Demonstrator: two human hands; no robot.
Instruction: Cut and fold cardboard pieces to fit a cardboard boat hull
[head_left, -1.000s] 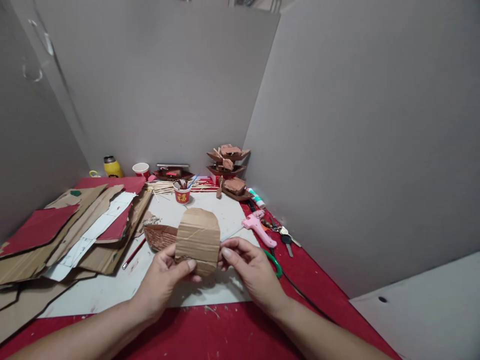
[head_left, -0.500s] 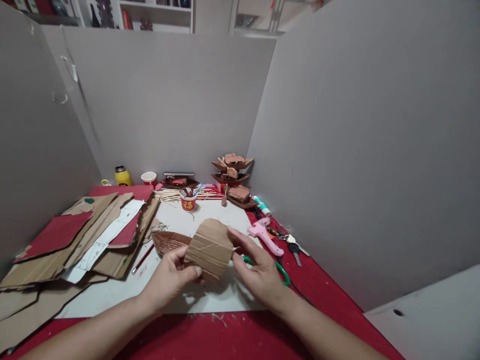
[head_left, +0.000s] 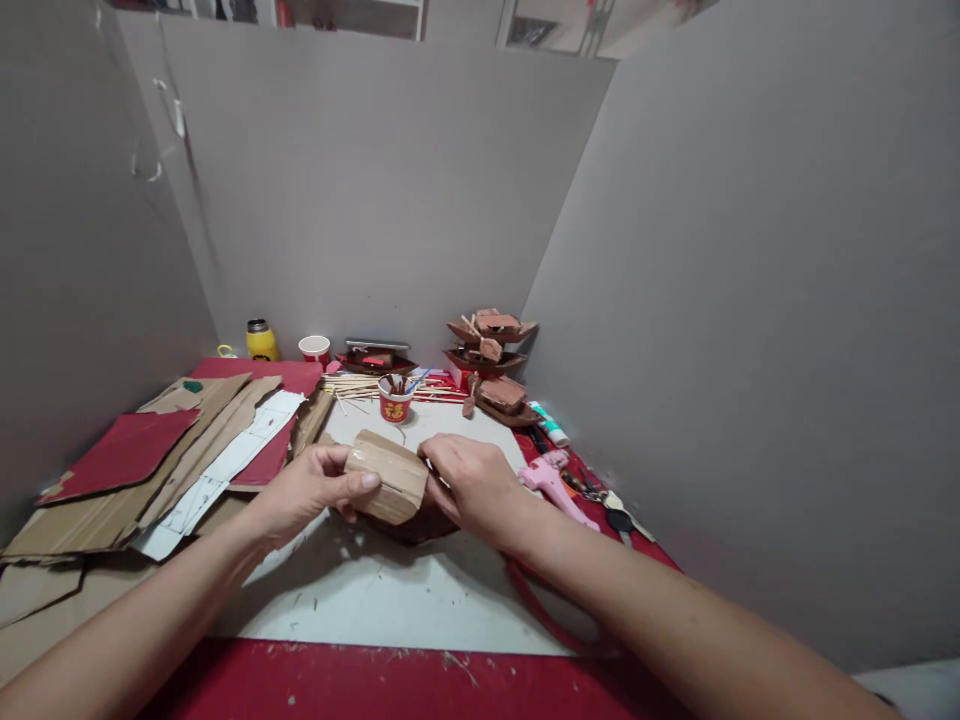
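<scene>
A bent piece of brown corrugated cardboard point(head_left: 386, 478) is held between both hands over a dark brown boat-shaped model whose edge point(head_left: 420, 528) shows below it. My left hand point(head_left: 304, 490) grips the cardboard's left end with thumb across the front. My right hand point(head_left: 472, 485) presses on its right end, fingers curled over the top. The model beneath is mostly hidden by the cardboard and hands. All this is above a white board point(head_left: 390, 590) lying on the red table point(head_left: 375, 690).
Stacked cardboard and red sheets point(head_left: 150, 460) lie at left. At the back stand a yellow bottle point(head_left: 261, 341), paper cups point(head_left: 394, 400), sticks and stacked brown boat models point(head_left: 491, 365). A pink glue gun point(head_left: 551, 482), keys and a glue tube lie right. Grey partition walls enclose the desk.
The cardboard piece went from upright and flat to curved down over the brown model. Both hands moved forward with it, and my right hand now presses on its right end.
</scene>
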